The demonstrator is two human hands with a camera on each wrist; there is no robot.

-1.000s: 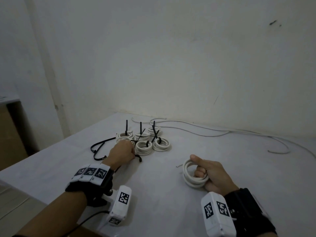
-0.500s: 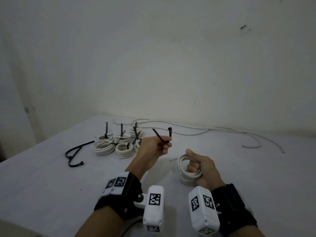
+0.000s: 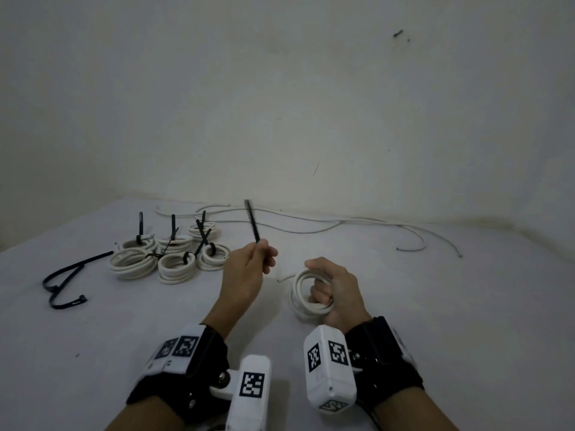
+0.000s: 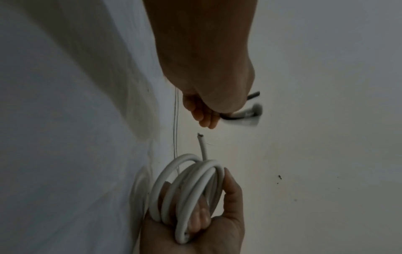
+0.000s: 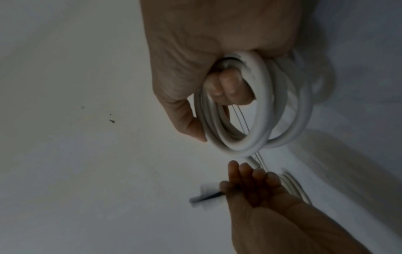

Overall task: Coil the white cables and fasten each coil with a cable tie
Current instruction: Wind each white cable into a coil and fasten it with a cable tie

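My left hand (image 3: 258, 259) pinches a black cable tie (image 3: 252, 222) that sticks up and away from the fingers, held above the table a little left of the coil. The tie (image 4: 241, 113) shows blurred past the left hand (image 4: 208, 110) in the left wrist view. My right hand (image 3: 326, 287) grips a white cable coil (image 3: 300, 293) with fingers curled through its loops and the thumb on top. In the right wrist view the coil (image 5: 261, 120) hangs from the right hand (image 5: 217, 89), with the left hand (image 5: 250, 182) and tie (image 5: 208, 197) just beyond it.
Several tied white coils (image 3: 174, 259) with black tie tails sit at the back left of the table. Loose black cable ties (image 3: 65, 281) lie left of them. Uncoiled white cables (image 3: 342, 225) run along the wall at the back of the white table (image 3: 466, 306).
My left hand left the tied coils, picked up a black tie and brought it right toward the coil. The tie now stands straighter. The right hand kept holding the coil.
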